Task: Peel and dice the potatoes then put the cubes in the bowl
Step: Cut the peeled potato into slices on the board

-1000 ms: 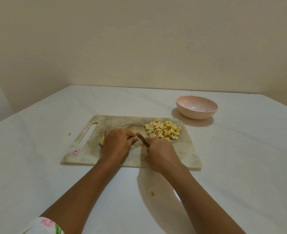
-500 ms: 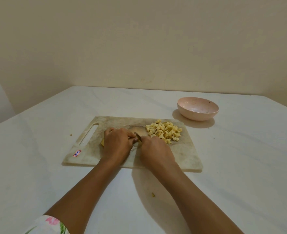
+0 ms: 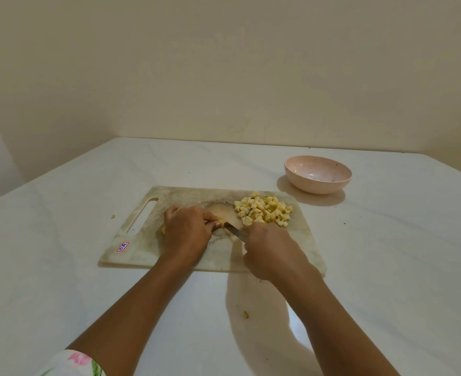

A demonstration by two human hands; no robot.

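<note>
A worn pale cutting board [image 3: 148, 248] lies on the white table. My left hand [image 3: 187, 232] covers and holds down a yellow potato piece [image 3: 163, 228], of which only slivers show. My right hand [image 3: 271, 249] grips a knife [image 3: 236, 232] whose blade points up-left, its tip by my left fingertips. A pile of yellow potato cubes [image 3: 263, 210] sits on the board's far right part. The pink bowl [image 3: 318, 174] stands beyond the board at the right, with no cubes visible inside.
A small potato scrap [image 3: 246, 315] lies on the table between my forearms, and a speck [image 3: 113, 216] lies left of the board. A beige wall closes off the table's far edge. My left sleeve is floral.
My right hand with the knife moved toward my left hand, then back out slightly to the right. My left hand stayed on the potato piece.
</note>
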